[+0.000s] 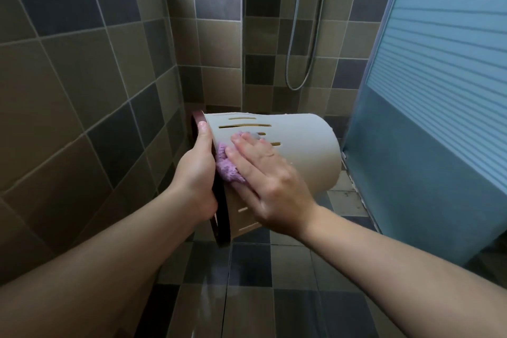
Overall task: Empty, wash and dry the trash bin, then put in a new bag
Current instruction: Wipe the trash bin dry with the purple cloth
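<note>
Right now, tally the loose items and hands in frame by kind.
Trash bin: 1
Purple cloth: 1
Hands: 2, left hand gripping the bin's rim, right hand pressing the cloth on its side
Total: 4

- Frame centre: beige slotted trash bin (296, 151) held sideways, dark rim (219, 217) gripped by left hand (197, 173).
- Right hand (263, 173) presses purple cloth (229, 170) flat vs bin's side.
- Top centre: shower hose (299, 35) on tiled wall (82, 77).
</note>
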